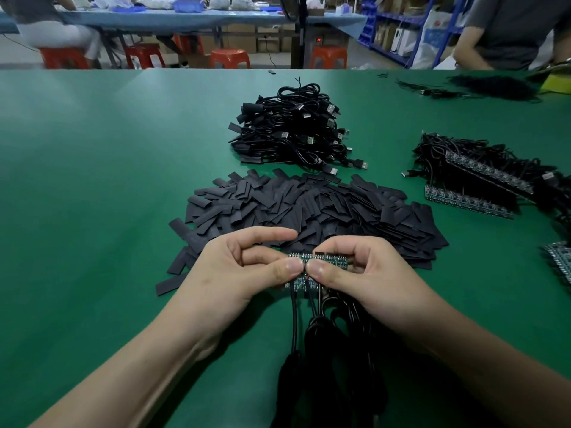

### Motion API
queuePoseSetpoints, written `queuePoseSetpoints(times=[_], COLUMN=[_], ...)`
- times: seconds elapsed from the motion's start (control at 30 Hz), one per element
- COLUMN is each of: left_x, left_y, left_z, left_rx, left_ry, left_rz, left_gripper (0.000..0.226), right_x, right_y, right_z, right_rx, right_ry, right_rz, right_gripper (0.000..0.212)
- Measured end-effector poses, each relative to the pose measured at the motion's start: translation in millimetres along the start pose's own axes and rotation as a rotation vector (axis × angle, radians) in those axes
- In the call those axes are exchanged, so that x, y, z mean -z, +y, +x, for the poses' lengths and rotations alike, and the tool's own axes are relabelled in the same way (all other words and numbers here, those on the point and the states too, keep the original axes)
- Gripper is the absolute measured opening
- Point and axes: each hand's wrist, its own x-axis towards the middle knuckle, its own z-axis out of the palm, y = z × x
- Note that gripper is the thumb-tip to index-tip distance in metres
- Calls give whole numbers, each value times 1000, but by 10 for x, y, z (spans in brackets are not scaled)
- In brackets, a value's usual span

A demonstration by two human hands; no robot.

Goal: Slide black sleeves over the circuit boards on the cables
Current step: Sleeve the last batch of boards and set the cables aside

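Observation:
A strip of joined green circuit boards (321, 260) is held just above the green table, in front of a wide pile of flat black sleeves (309, 208). My left hand (244, 270) pinches the strip's left part between thumb and fingers. My right hand (364, 273) pinches its right part, and the two thumbs nearly touch at the middle. Black cables (295, 316) hang from the boards toward me into a bundle between my forearms. No sleeve is in either hand.
Beyond the sleeves lies a heap of sleeved USB cables (293, 131). At the right are more board strips with cables (482, 177), and further boards at the right edge (559, 261). A person (506, 32) stands at the far right corner. Orange stools stand behind the table.

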Motion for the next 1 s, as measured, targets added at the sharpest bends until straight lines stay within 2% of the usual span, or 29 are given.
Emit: queuePoseSetpoints(times=[0.07,0.17,0.23,0.37,0.5,0.57,0.63,0.7,0.77,0.83,0.9,1.0], left_x=[-1,-9,-12,-14,-27,7,71,145,170,136,75,26], left_y=[-6,-6,-7,-21,-30,-9,18,31,30,-5,-47,-93], left_z=[-9,-13,-12,-4,4,25,60,86,94,99,98,105], left_rx=[4,27,42,69,76,33,-44,-156,-266,-355,-404,-416], left_ry=[4,-22,-40,-66,-96,-79,-31,31,65,59,59,76], left_rz=[-9,-43,-67,-95,-141,-138,-109,-46,56,166,225,242], left_gripper=[49,48,47,44,42,41,42,40,39,34,33,31], right_x=[9,26,34,13,-6,-5,-7,-43,-95,-157,-199,-207], right_y=[-7,-37,-35,-12,-20,-31,-27,-29,-13,-27,-31,-51], right_z=[-5,0,7,9,7,-2,-17,-46,-55,-41,-28,-32], right_rx=[10,3,-10,-15,-13,-23,-32,44,261,410,376,200], right_ry=[5,-20,-41,-76,-101,-93,-78,-30,88,138,114,-1], right_rz=[-42,-40,1,122,207,195,70,-169,-506,-650,-534,-171], right_gripper=[5,9,15,12,25,20,10,7,20,32,32,19])
